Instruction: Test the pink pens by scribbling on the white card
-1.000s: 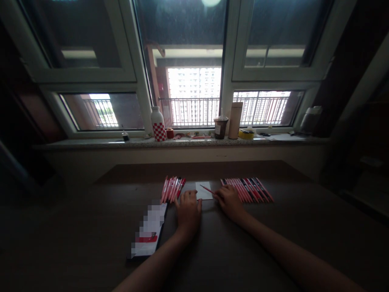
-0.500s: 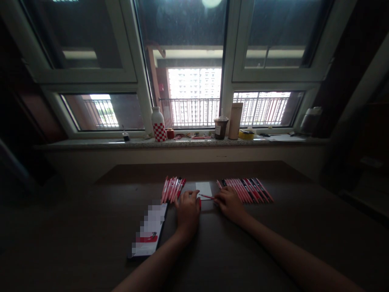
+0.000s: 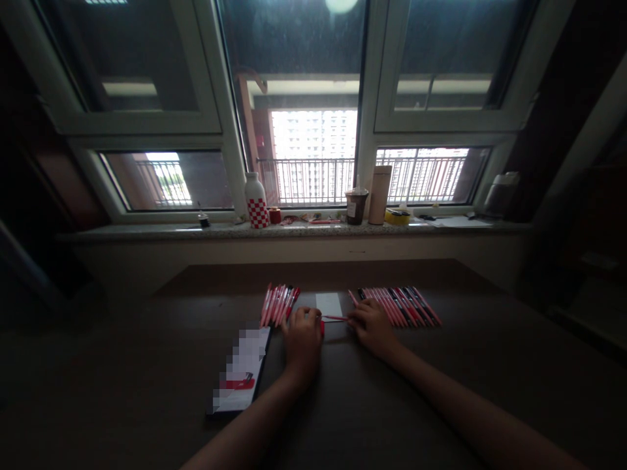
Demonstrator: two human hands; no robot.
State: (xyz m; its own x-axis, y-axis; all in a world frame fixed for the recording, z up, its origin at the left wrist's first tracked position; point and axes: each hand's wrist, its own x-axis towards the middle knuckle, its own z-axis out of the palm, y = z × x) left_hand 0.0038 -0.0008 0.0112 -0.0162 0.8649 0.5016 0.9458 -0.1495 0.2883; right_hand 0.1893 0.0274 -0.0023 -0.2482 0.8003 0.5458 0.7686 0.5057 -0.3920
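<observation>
My right hand (image 3: 373, 328) is closed on a thin pinkish-red pen (image 3: 337, 318), which points left toward my other hand. My left hand (image 3: 301, 338) is curled, its thumb and fingertips at the pen's left end. A small red piece (image 3: 322, 328) shows at the left palm's edge; its kind is not clear. Under and behind the pen lies a white square of paper (image 3: 328, 303). To the left is a group of pink, red and black pens (image 3: 279, 303). A longer row of similar pens (image 3: 399, 305) lies beside my right hand.
A flat dark-edged case (image 3: 245, 365), partly blurred out, lies left of my left forearm on the brown table (image 3: 343, 405). On the windowsill stand a checkered bottle (image 3: 256, 202), a drink cup (image 3: 356, 207), a tan flask (image 3: 379, 196) and a yellow item (image 3: 397, 216).
The left fingertips have closed in on the pen's left end, which has shifted slightly right with my right hand. The pen groups have stayed put.
</observation>
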